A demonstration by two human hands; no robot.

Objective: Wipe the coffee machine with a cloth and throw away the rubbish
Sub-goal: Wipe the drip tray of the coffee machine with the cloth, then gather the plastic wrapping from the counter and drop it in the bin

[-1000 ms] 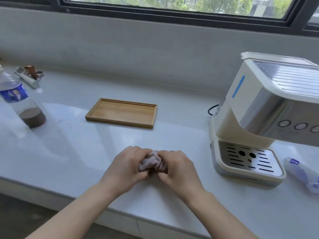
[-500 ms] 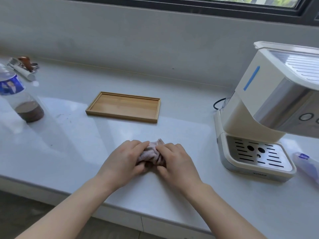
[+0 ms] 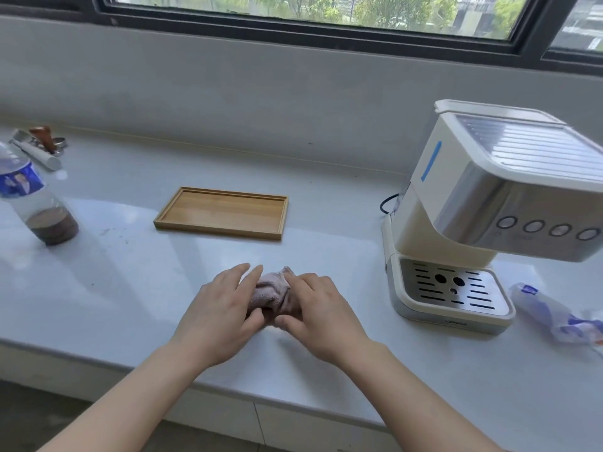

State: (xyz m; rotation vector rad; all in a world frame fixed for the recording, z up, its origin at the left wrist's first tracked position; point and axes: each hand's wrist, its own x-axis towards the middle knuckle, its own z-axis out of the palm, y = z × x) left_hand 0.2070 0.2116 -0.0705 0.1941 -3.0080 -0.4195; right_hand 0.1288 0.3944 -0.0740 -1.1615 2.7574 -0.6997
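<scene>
Two hands are meeting at the near edge of the counter (image 3: pixel 130 288), with the machine (image 3: pixel 483 203) standing unwiped to their right. The left hand (image 3: pixel 215 314) is loosening since a second ago, its fingers straightening flat on the cloth (image 3: pixel 274 293). The right hand (image 3: pixel 323 318) is still cupping the bunched cloth, fingers and thumb bent round it. Rubbish (image 3: pixel 551 318) is lying far right. Wiping seems about to begin.

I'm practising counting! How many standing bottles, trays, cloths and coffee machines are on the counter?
Standing clear plastic bottle with brown liquid: 1
Flat rectangular wooden tray: 1
Crumpled pinkish cloth: 1
White-and-silver coffee machine: 1
Total: 4
</scene>
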